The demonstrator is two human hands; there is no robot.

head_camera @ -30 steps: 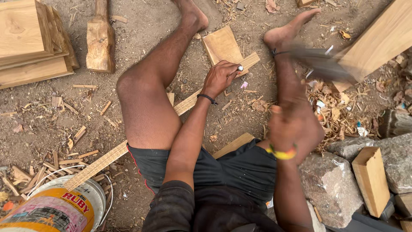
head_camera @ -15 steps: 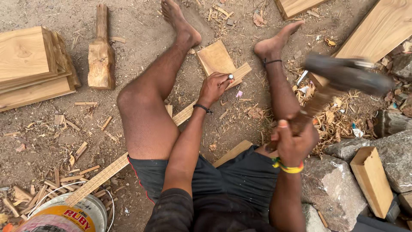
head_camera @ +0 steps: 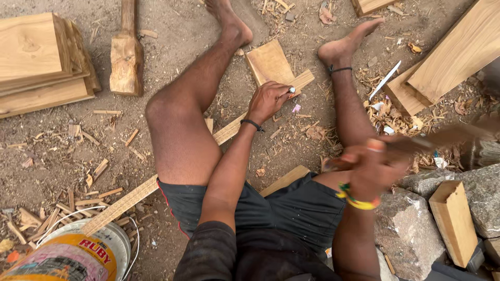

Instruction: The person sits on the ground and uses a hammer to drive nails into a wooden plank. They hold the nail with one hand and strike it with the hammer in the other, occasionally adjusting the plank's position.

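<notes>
Sitting on the dirt with my legs spread, I have the long carved wooden strip [head_camera: 229, 130] lying between them, its long axis running on a diagonal from beside the paint bucket [head_camera: 73, 255] at my lower left, under my left thigh, up to its far end near my right foot. That far end rests across a small flat wooden block [head_camera: 268, 62], which lies on the ground between my feet. My left hand [head_camera: 268, 100] is stretched forward, arm nearly straight, palm down over the strip near its upper end, fingers curled shut around a thin metal tool [head_camera: 291, 90] whose tip shows just past my knuckles. My right hand [head_camera: 367, 166] is drawn back beside my right knee, wrist bent, fingers wrapped tight around a handle [head_camera: 411, 141] that blurs out to the right; I cannot tell what is at its head. A wooden mallet [head_camera: 126, 57] lies on the ground beyond my left knee, with stacked boards [head_camera: 41, 57] further left. More planks [head_camera: 448, 62] and shavings sit to my right, stones [head_camera: 416, 208] below them.
</notes>
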